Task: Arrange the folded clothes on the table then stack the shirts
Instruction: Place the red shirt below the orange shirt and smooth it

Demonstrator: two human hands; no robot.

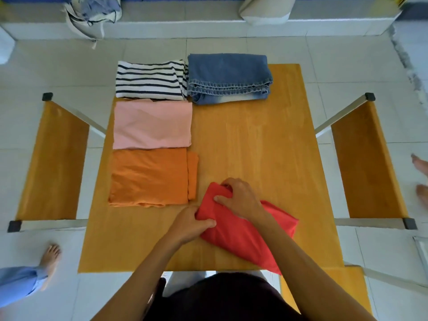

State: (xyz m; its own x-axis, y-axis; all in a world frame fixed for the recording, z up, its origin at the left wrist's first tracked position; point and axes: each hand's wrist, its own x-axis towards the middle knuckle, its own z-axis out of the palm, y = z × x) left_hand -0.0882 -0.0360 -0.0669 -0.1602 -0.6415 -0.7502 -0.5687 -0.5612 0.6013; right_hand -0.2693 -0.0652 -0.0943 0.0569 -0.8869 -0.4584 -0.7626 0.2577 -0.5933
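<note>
1. A red shirt (245, 232) is lying on the near part of the worktop (254, 140), tilted, with one corner hanging past the near edge.
2. The left hand (192, 222) is pinching the red shirt's left edge, thumb on top and fingers curled under the fabric.
3. The right hand (240, 198) is clenching the red shirt's far corner, fingers curled into the bunched cloth.
4. An orange shirt (150, 177) is lying flat and folded just to the left of the red shirt, close to it but apart.
5. A pink shirt (152, 123) is lying beyond the orange shirt, its near edge touching the orange one's far edge.
6. A striped shirt (150, 79) is lying beyond the pink shirt, farthest from the red shirt, hanging over the worktop's far edge.
7. Folded jeans (229, 78) are sitting beside the striped shirt, touching it, well away from the red shirt.
8. Benches (55, 158) are standing on both sides of the worktop.
</note>
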